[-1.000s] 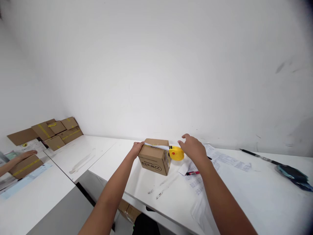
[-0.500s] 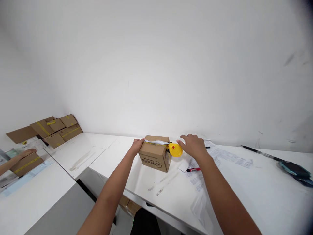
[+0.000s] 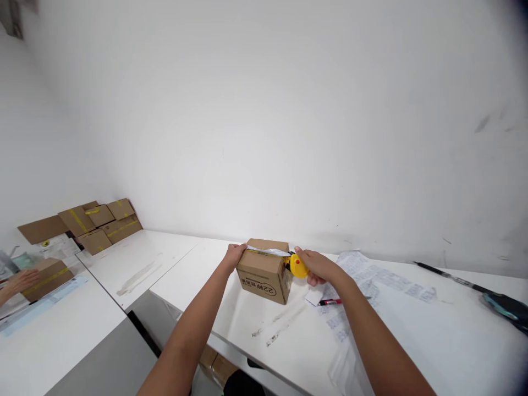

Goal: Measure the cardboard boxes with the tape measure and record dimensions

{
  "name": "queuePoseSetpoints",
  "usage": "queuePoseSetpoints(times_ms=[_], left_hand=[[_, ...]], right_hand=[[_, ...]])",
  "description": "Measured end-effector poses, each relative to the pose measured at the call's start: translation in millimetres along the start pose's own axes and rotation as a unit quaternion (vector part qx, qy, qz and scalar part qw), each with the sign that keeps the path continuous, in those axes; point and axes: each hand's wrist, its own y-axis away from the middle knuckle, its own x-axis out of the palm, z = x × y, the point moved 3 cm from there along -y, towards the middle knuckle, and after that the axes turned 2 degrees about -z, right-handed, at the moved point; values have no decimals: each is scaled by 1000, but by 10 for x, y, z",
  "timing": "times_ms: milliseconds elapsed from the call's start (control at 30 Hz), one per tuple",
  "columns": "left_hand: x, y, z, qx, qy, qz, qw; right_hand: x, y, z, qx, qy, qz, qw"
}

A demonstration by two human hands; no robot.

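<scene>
A brown cardboard box point(image 3: 264, 281) with dark printing on its front stands on the white table. Along the seam of its top runs a shiny, pale strip of tape point(image 3: 268, 251). My left hand point(image 3: 235, 256) is closed at the box's upper left edge, pinching the tape's end there. At the right side, my right hand point(image 3: 317, 265) grips a yellow tape dispenser point(image 3: 297, 266) with a red centre, its thumb on top and fingers curled behind. The dispenser's black front part sits against the box's right edge.
Right of the box lie a red pen point(image 3: 330, 302) and printed sheets point(image 3: 383, 283). A black pen-like stick point(image 3: 447, 276) and a dark teal object point(image 3: 505, 308) are farther right. On the left table, another person's hand point(image 3: 20, 281) rests by a carton point(image 3: 49, 278); flattened cardboard point(image 3: 97, 220) stands behind.
My right hand has closed from an open pose onto the tape dispenser, which hung at the box's edge. My left hand stays at the box's left edge. The view has shifted slightly.
</scene>
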Motion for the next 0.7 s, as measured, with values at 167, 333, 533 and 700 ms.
queuePoseSetpoints(times_ms=[167,333,533,700], left_hand=[[-1,32,0,4,-9,-10,1000],[-18,66,-15,9,-24,-21,999],[-16,92,-43,9,-37,-25,999],[-21,136,-70,3,-34,-21,999]], right_hand=[[-57,27,23,6,-18,-76,997],[-135,130,126,-34,-91,-104,990],[-209,98,181,-121,-225,-204,945],[-218,118,242,-270,-178,-245,914]])
